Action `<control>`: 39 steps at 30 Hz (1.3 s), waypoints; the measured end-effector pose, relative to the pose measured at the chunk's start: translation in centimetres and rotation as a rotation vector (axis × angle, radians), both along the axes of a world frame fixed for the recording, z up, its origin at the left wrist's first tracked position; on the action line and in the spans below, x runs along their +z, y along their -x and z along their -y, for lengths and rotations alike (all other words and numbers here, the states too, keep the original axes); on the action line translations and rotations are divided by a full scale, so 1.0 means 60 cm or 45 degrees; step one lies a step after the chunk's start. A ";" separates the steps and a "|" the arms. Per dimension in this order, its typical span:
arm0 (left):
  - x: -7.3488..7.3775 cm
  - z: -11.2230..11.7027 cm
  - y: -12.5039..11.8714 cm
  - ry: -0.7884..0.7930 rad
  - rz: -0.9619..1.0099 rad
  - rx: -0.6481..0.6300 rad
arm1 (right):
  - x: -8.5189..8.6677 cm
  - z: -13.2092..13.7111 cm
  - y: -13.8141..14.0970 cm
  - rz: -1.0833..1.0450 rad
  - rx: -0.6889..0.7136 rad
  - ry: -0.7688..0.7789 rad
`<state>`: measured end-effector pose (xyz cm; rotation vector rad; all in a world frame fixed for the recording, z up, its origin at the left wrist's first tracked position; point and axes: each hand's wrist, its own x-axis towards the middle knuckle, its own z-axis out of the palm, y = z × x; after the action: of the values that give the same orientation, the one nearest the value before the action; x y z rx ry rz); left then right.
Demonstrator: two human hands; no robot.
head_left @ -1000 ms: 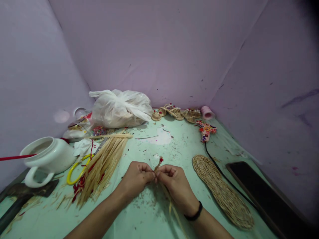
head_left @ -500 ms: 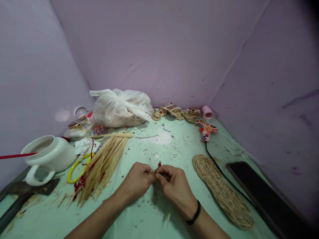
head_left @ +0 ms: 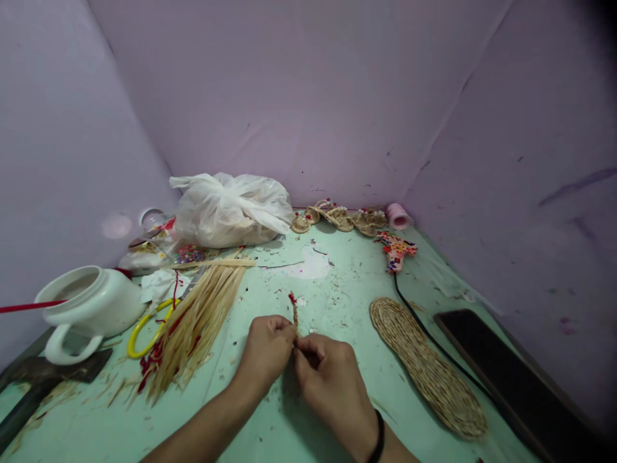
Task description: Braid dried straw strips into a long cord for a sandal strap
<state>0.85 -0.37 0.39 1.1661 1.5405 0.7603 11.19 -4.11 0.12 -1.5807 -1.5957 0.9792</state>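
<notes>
My left hand (head_left: 267, 350) and my right hand (head_left: 328, 379) meet over the green table (head_left: 337, 283), both pinched on a thin braided straw cord (head_left: 294, 315). The cord stands up between the fingertips and ends in a small red tip. A black band circles my right wrist. A loose bundle of straw strips (head_left: 202, 315) lies to the left of my left hand. An oval woven straw sole (head_left: 424, 366) lies flat to the right of my right hand.
A white ceramic jug (head_left: 89, 308), yellow-handled scissors (head_left: 142, 325) and a white plastic bag (head_left: 231, 209) sit at the left and back. Small straw sandals (head_left: 342, 218), a pink spool (head_left: 399, 217), a patterned glue gun (head_left: 396, 249) with a black cable, and a black slab (head_left: 511, 379) are at the right.
The cord dipped low between my fingers, then rose again, now upright and shifted left. My right hand has moved nearer to me and turned, and the loose straw tail below is gone from view.
</notes>
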 end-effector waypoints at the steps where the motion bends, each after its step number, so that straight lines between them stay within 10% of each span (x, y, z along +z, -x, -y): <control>1: 0.000 0.000 -0.001 0.015 0.047 0.027 | 0.001 0.005 0.003 0.047 0.034 -0.066; 10: -0.013 -0.006 0.016 0.071 0.203 -0.059 | 0.013 -0.002 -0.010 0.060 0.290 -0.160; 19: 0.002 0.025 0.009 -0.282 -0.657 -0.316 | 0.015 -0.029 -0.030 -0.280 -0.200 -0.083; 30: 0.019 0.051 0.009 -0.723 -0.085 -0.843 | -0.010 -0.052 -0.033 -1.408 -0.208 1.007; 39: 0.021 0.029 0.007 -0.292 0.142 -0.276 | 0.013 -0.044 -0.034 -1.457 -0.019 0.865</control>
<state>0.43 -2.14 1.64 1.4087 1.2345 0.8554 13.23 -1.47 0.89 -0.9825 -0.4536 2.0431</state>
